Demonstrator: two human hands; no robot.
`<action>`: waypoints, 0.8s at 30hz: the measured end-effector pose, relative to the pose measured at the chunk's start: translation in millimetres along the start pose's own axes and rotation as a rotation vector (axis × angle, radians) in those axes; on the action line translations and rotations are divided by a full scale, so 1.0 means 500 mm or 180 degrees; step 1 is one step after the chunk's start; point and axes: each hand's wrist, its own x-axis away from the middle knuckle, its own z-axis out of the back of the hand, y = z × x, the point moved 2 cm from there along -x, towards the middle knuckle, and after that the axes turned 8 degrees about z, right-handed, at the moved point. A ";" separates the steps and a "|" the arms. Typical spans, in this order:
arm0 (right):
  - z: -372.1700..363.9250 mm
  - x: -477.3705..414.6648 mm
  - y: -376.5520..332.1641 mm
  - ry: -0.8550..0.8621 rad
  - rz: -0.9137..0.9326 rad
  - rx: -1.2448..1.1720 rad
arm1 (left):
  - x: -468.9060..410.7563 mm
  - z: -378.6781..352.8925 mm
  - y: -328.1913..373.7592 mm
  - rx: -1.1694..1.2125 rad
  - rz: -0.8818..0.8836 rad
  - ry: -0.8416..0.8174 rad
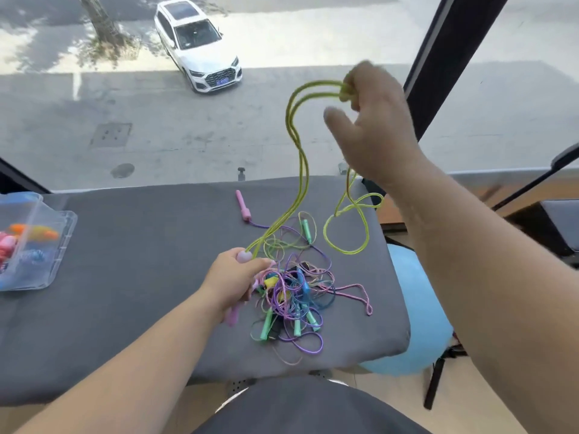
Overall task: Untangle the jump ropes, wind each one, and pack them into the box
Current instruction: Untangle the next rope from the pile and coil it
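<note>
Right grip: the right hand is raised high over the worktop. Its curled fingers and thumb are closed on the gathered loops of one yellow-green rope.
Left grip: the left hand sits low at the near-left edge of the tangle. It is wrapped around a pink handle whose end pokes out below the palm.
Rope in hand: at least two yellow-green strands run from the right hand down to the left thumb. Two more loops hang below the right wrist and touch the cloth.
Handles counted: there are four green handles, three at the tangle's near side and one at its far side. A second pink handle lies apart at the far edge. One yellow and one blue handle sit in the middle of the heap.
Cords in the heap: purple, pink, blue and green, too knotted to count.
Box: one clear plastic box stands at the worktop's left edge, well apart from the tangle. It holds orange, red and blue items too blurred to name.
Surface: a dark grey cloth covers the worktop.
Room: a full-height window looks down on a street with one white car. One pale blue ball sits beside the worktop's right end.
</note>
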 end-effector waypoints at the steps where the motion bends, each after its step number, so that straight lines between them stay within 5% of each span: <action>1: -0.027 0.027 0.031 -0.0488 -0.0327 0.0238 | 0.001 0.001 0.002 0.0103 0.0042 -0.0081; 4: -0.099 0.148 0.090 -0.1665 -0.1156 0.0591 | -0.001 -0.001 0.009 0.0618 0.0177 -0.0317; 12: -0.189 0.421 -0.014 -0.3234 -0.0993 -0.1456 | 0.021 -0.053 0.050 0.1769 0.0565 -0.0905; 16: -0.199 0.458 -0.011 -0.3201 -0.1042 -0.1370 | 0.031 -0.066 0.075 0.1708 0.0418 -0.0893; 19: -0.195 0.458 0.005 -0.2906 -0.1216 -0.1501 | 0.023 -0.050 0.075 0.1352 0.0291 -0.0345; 24: -0.186 0.439 0.005 -0.1599 -0.2422 -0.2495 | 0.026 -0.042 0.037 0.0568 0.0279 -0.0108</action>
